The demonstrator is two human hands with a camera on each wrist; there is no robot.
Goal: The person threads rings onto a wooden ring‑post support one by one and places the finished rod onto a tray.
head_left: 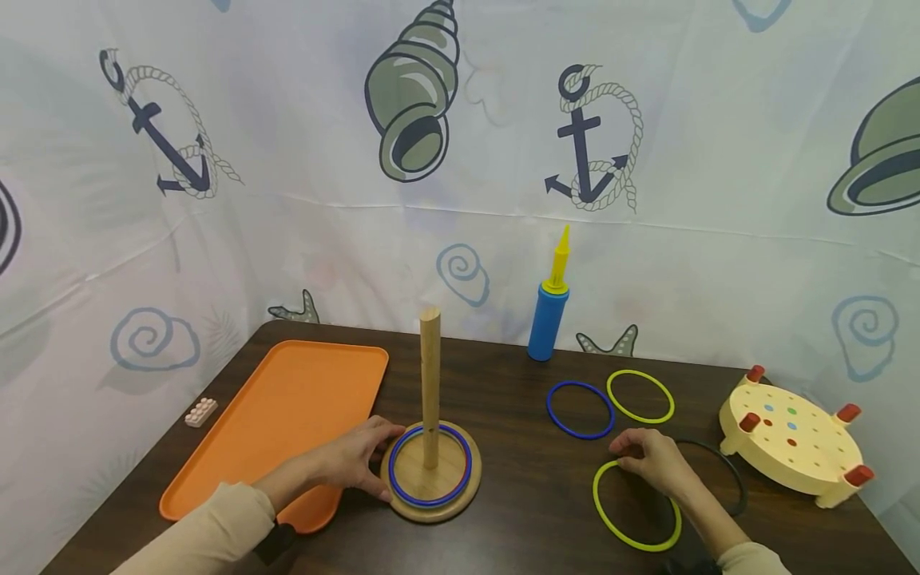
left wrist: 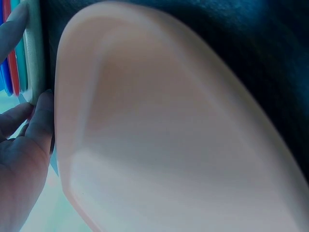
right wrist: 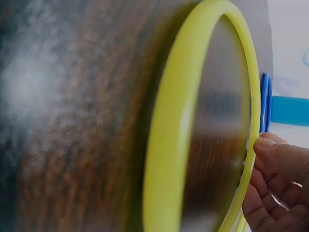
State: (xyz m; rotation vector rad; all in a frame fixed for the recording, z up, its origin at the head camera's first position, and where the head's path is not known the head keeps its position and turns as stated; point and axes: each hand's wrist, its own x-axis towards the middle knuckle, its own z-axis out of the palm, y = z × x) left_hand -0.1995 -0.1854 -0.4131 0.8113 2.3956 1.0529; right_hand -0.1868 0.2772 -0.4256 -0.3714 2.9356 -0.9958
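A wooden peg stand (head_left: 430, 375) with a round base stands mid-table, and a blue ring (head_left: 431, 504) lies around its peg. Red (left wrist: 13, 72) and teal rings show stacked beside the blue one in the left wrist view. My left hand (head_left: 352, 459) grips the base's left edge between thumb and fingers. On the right, my right hand (head_left: 657, 459) pinches the far edge of a yellow ring (right wrist: 166, 159) between thumb and fingertips. That ring's near side is low over the table in the head view.
An orange tray (head_left: 316, 391) lies left, with a pale studded block (head_left: 200, 412) beside it. Beyond my right hand lie another blue ring (head_left: 549, 407) and yellow ring (head_left: 673, 403). A dark ring (head_left: 743, 483), a cream pegged stool (head_left: 791, 435) and a blue-yellow pump (head_left: 549, 319) also stand around.
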